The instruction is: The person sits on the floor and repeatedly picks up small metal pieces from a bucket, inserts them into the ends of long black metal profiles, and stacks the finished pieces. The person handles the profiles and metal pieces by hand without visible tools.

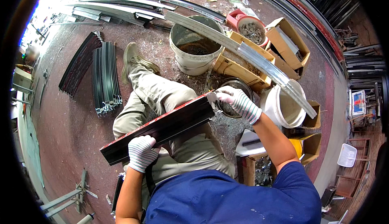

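Note:
A long black metal profile with a red-edged top lies slanting across my lap, its right end higher. My left hand, in a white striped glove, is closed round the profile's near edge toward its left end. At the other end, my right hand, gloved alike, pinches a small silvery end piece against the profile. Its fingertips are partly hidden there, so the exact shape of the piece cannot be made out.
Stacked black profiles lie on the floor at left. Ahead stands a dirty white bucket; another white bucket is at right under a long metal bar. A round dark tin, wooden trays and cardboard boxes crowd the right side.

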The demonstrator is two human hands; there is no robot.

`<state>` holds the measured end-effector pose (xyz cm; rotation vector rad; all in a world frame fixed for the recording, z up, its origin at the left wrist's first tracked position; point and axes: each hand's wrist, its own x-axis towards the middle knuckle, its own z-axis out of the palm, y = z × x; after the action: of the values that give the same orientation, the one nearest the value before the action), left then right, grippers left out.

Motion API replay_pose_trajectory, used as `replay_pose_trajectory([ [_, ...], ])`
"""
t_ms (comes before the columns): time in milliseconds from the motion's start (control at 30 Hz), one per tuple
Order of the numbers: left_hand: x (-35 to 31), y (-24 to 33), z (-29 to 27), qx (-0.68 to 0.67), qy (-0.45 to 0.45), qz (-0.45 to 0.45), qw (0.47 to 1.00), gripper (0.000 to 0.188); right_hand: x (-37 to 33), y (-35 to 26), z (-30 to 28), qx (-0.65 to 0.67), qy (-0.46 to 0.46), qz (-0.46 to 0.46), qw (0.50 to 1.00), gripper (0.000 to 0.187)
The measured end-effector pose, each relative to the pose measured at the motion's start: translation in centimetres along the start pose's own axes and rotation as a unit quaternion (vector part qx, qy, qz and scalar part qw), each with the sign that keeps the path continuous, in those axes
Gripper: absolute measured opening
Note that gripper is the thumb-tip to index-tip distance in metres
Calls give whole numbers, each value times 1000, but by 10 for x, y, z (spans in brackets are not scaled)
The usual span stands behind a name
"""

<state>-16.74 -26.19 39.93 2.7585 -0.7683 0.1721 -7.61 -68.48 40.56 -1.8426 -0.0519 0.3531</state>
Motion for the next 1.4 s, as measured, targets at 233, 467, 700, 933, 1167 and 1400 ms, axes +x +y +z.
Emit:
replay_pose_trajectory([
  [233,1,-1,-3,0,-11,11,1000,36,2,-2,5,-29,49,-20,998,62],
  [467,1,0,-2,-2,-2,2,1000,36,-4,23,17,177,30,-15,984,67],
  [700,1,4,-4,8,9,5,1000,37,27,152,-51,-161,233,136,949,46],
  [933,6,5,0,-3,13,14,1000,40,16,263,-16,-461,122,299,826,48],
  [1167,7,-4,-17,-52,-1,15,999,22,44,277,17,-451,183,297,821,35],
  [1400,14,5,-26,-30,-149,-28,988,26,50,294,13,-524,143,318,777,21],
])
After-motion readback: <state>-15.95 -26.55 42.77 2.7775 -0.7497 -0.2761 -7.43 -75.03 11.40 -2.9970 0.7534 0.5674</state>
